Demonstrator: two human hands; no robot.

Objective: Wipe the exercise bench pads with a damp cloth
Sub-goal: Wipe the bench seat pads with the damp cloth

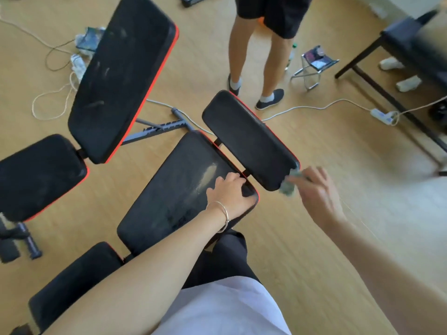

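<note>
A black bench with red trim lies below me. Its middle pad [174, 189] carries a pale smear near its far end. My left hand [229, 193] rests flat on that pad's far right corner, fingers spread, a thin bracelet on the wrist. The far pad [246, 139] sits beyond a narrow gap. My right hand [316, 192], blurred by motion, grips a crumpled grey-green cloth [289, 183] that touches the near right corner of the far pad. A nearer pad [72, 279] of the same bench is at the lower left.
A second bench with a long dusty pad [123, 73] and a seat pad [36, 175] stands to the left. A person's legs [256, 68] stand beyond the far pad. Cables, a power strip [383, 116], a small folding stool [314, 64] and a dark table frame [387, 93] lie on the wood floor.
</note>
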